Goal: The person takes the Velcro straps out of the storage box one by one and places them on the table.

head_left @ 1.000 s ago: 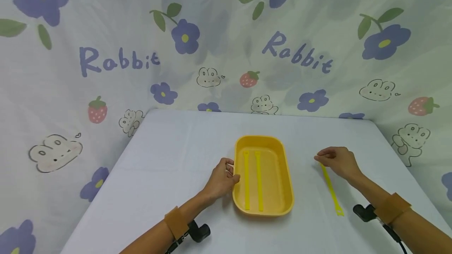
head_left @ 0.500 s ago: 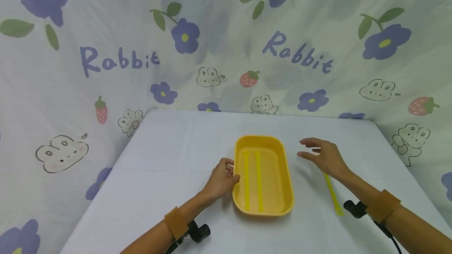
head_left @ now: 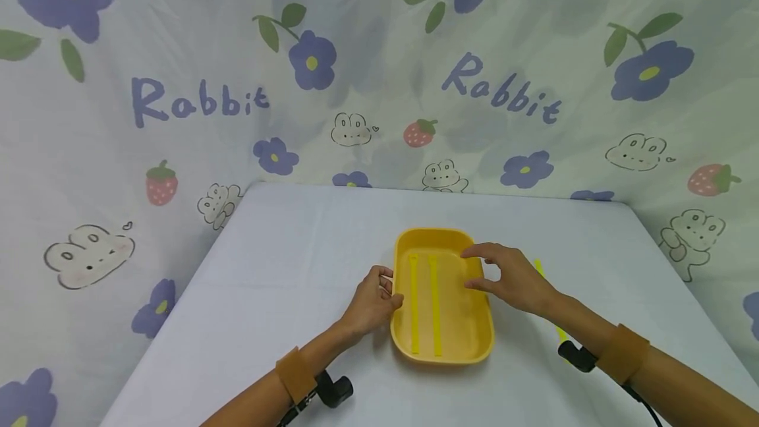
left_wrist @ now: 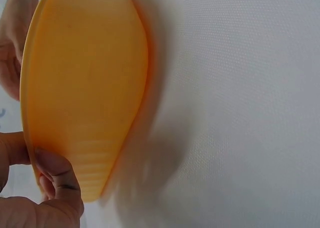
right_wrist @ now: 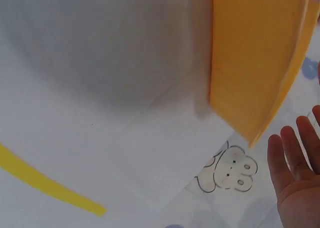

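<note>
A shallow yellow tray (head_left: 465, 321) lies on the table, with two thin yellow strips, a left one (head_left: 414, 308) and a right one (head_left: 435, 308), side by side inside. My left hand (head_left: 369, 302) pinches its left rim; the left wrist view shows thumb and fingers of that hand (left_wrist: 47, 198) around the edge. Over the right rim hovers my right hand (head_left: 516, 277), fingers apart and holding nothing. In the right wrist view this hand (right_wrist: 300, 173) appears beside the tray's outer wall (right_wrist: 255, 53). A third yellow strip (head_left: 539, 267) lies on the table, partly hidden by my right forearm.
White cloth covers the table (head_left: 284, 249). Behind it hangs a curtain (head_left: 379, 71) printed with flowers and rabbits. Each wrist carries a strapped black camera, the left camera (head_left: 335, 391) near the table's front and the right camera (head_left: 576, 356) above the third strip.
My right hand has let go of the third strip and moved left to the tray's right rim, its fingers opening. My left hand and the tray stay where they were.
</note>
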